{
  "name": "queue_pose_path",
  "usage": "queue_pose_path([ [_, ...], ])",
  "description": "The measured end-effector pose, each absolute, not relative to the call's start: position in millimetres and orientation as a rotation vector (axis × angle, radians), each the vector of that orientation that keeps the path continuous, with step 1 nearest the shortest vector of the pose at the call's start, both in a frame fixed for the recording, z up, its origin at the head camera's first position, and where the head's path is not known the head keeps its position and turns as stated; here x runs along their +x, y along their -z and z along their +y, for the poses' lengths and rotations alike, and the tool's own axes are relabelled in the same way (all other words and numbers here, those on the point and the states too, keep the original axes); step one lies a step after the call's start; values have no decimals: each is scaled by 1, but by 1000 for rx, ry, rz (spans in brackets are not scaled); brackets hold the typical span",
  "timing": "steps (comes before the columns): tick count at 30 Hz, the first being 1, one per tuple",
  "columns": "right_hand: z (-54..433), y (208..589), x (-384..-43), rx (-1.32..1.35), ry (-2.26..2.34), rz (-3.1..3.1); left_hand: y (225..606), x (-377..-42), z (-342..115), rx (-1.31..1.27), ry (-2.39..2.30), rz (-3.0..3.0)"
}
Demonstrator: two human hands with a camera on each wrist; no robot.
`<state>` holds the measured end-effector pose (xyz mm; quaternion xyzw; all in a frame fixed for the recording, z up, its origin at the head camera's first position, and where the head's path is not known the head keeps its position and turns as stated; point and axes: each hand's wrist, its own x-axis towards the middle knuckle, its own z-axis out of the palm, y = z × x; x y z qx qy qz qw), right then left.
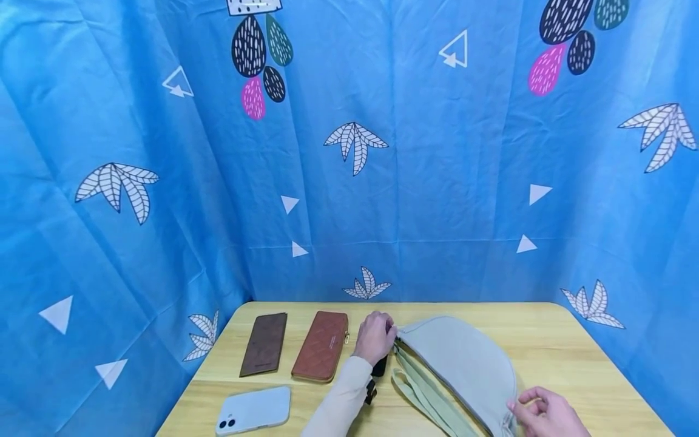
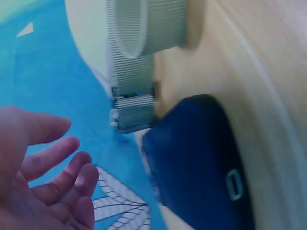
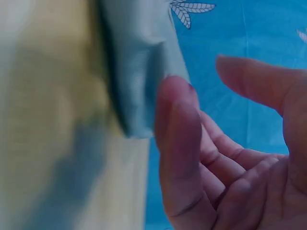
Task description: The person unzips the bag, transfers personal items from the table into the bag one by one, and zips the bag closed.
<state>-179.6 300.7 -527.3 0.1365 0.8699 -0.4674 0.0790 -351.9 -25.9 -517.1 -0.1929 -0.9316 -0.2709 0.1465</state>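
Note:
A pale green crescent-shaped bag (image 1: pixel 461 361) with a zip along its straight edge lies on the table. Its webbing strap (image 1: pixel 431 394) is folded beside the zip; in the left wrist view the strap's buckle (image 2: pixel 134 108) shows. My left hand (image 1: pixel 377 337) is by the bag's far left end, above a dark item (image 1: pixel 380 366). This dark item (image 2: pixel 196 158) looks navy, with a small pale oval mark; its kind is unclear. In the left wrist view the left hand (image 2: pixel 48 177) has loosely bent fingers and holds nothing. My right hand (image 1: pixel 548 413) is at the bag's near end, thumb and forefinger apart, a fingertip (image 3: pixel 177 96) against the fabric.
A brown flat wallet (image 1: pixel 264 344) and a reddish-brown zip wallet (image 1: pixel 321 346) lie on the left of the wooden table (image 1: pixel 595 388). A light blue phone (image 1: pixel 255 410) lies nearer, camera side up. A blue patterned cloth (image 1: pixel 453 182) hangs around the table's back and sides.

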Motion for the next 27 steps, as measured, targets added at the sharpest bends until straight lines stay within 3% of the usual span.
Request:
queue_pose_path([
  [9,260,484,-200,58,1147,2937,503,-307,-12,-841,687,-2667],
  [17,223,502,-220,-22,852,3018,512,-272,6,-1117,268,-2742],
  [27,212,513,-226,-58,654,3093,523,-254,20,-1226,26,-2886],
])
